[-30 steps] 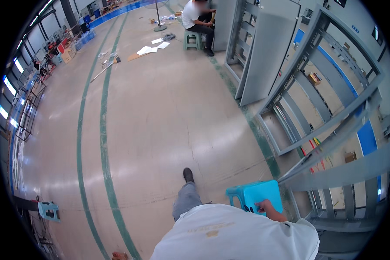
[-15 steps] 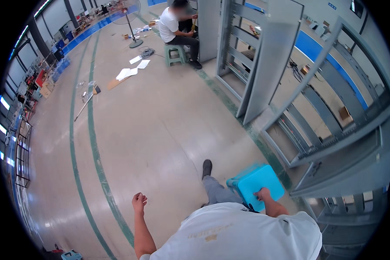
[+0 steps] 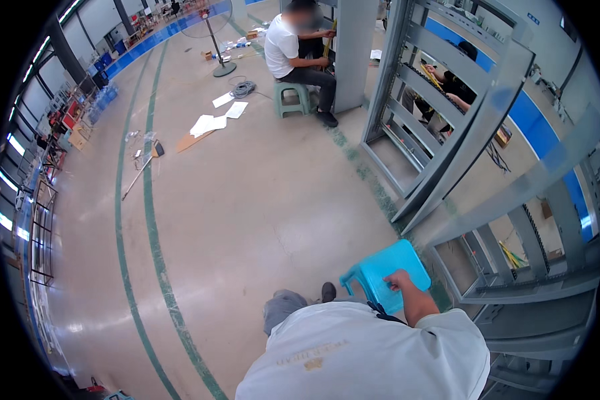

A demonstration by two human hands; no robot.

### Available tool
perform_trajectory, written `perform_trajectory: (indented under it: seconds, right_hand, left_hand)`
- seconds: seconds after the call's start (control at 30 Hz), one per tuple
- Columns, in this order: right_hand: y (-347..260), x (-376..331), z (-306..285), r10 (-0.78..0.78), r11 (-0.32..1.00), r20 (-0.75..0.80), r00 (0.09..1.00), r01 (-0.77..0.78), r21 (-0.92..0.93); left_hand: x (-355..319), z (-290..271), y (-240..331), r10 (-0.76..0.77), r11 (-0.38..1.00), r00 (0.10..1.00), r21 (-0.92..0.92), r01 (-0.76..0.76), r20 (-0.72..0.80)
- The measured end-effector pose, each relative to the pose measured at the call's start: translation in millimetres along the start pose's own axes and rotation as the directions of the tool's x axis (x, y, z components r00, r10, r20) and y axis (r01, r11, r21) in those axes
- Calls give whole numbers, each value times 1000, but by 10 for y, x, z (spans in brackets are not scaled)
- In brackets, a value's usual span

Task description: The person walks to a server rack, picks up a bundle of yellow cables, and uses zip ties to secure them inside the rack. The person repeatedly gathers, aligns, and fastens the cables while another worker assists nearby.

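My right hand (image 3: 399,280) is closed at the middle of the seat of a bright blue plastic stool (image 3: 413,260). The fingertips are partly hidden against the seat, and the stool's legs show on its left side. Below it my right forearm comes in from the white sleeve. My left hand is out of the picture. Just right of the stool stands a grey metal cabinet frame (image 3: 473,293) with slotted cross rails.
Another open cabinet frame (image 3: 407,100) with a tilted panel (image 3: 477,133) stands ahead right. A person (image 3: 287,57) sits on a green stool (image 3: 292,99) beside a cabinet; another works behind the frame. Papers (image 3: 208,125), coiled cable (image 3: 243,89), a fan (image 3: 224,69) and a broom (image 3: 142,172) are on the floor.
I have moved forward along the cabinets, with the blue stool staying at my right hand. My left hand has dropped out of the picture. A person behind the frame shows more fully.
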State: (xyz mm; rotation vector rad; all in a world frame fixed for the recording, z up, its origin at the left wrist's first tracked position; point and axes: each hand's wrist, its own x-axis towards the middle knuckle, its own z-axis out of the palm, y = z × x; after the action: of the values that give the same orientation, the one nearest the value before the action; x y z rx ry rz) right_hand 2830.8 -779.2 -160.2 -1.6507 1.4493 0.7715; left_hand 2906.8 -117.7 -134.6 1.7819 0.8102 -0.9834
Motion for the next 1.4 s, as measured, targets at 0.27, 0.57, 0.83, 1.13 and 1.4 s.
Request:
perform_trajectory:
  seconds: [0.27,0.57,0.83,1.13,1.4]
  right_hand:
    - [-1623,549,-251,-100,995,-139,985,101,0]
    - [-3168,1119,-258,-228,967,-399,888,159,-198]
    - [-4401,1634,-563,-33,999,-333,942,23,-32]
    - [-5340,2422,-891,50,998,-260,964,-38,51]
    - [-6103,2543,-1591,138,990,-160,977,-131,56]
  left_hand:
    - [1522,254,1891,218,960,969,153,-235,120]
    - [2561,-598,4992,90,987,990,125,-104,110]
    - [2734,-852,6715,158,970,987,187,-155,-3]
    - [2342,-264,7108,91,841,979,512,-174,183]
    - [2464,24,8548,109,843,964,491,-220,244]
